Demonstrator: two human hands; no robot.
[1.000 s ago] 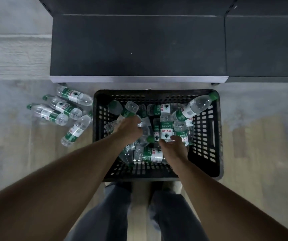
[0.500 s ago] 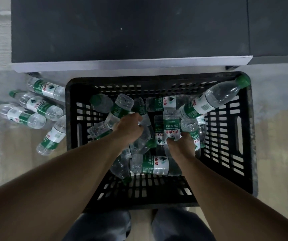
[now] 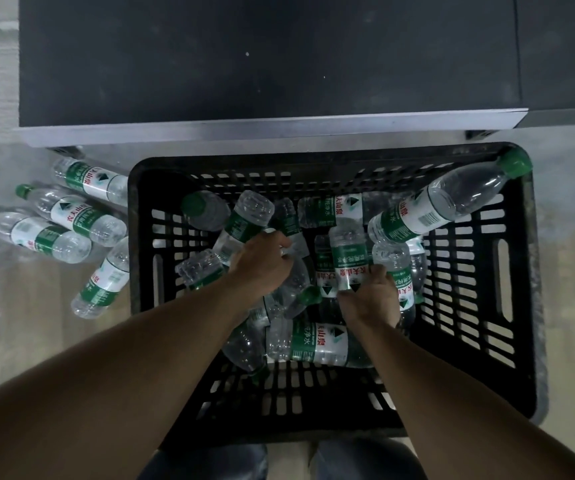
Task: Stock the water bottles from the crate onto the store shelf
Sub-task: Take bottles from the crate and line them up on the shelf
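A black slatted crate [image 3: 480, 341] sits on the floor just below the dark store shelf [image 3: 244, 64]. Several clear water bottles with green labels and caps lie jumbled inside it. My left hand [image 3: 262, 268] reaches into the middle of the pile, its fingers curled around a clear bottle [image 3: 296, 275] lying there. My right hand [image 3: 369, 299] grips the lower ends of two bottles standing base-up, one [image 3: 346, 258] on the left and one [image 3: 395, 268] on the right. Another bottle [image 3: 445, 202] leans against the crate's far right corner.
Several more bottles [image 3: 71, 220] lie loose on the floor left of the crate. The shelf's pale metal front edge [image 3: 272, 131] runs just beyond the crate. My legs in jeans [image 3: 365, 459] stand at the crate's near side.
My head has come closer to the crate, so it fills more of the view. Both hands have stayed in the pile, the right one closing on two bottles.
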